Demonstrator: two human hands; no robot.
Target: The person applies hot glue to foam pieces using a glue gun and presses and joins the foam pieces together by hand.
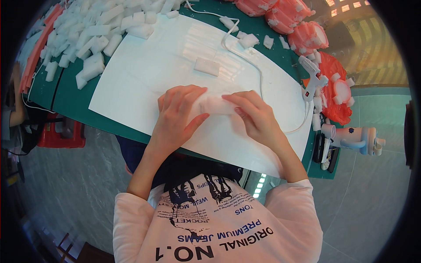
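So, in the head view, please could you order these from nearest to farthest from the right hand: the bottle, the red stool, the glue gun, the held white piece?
From the right hand:
1. White piece: in its grasp, on its left.
2. Glue gun: to its right, higher in the picture.
3. Bottle: farther right.
4. Red stool: far left.

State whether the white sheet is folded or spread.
Spread: the white sheet covers much of the green table, reaching past the left hand and right hand, with no fold showing.
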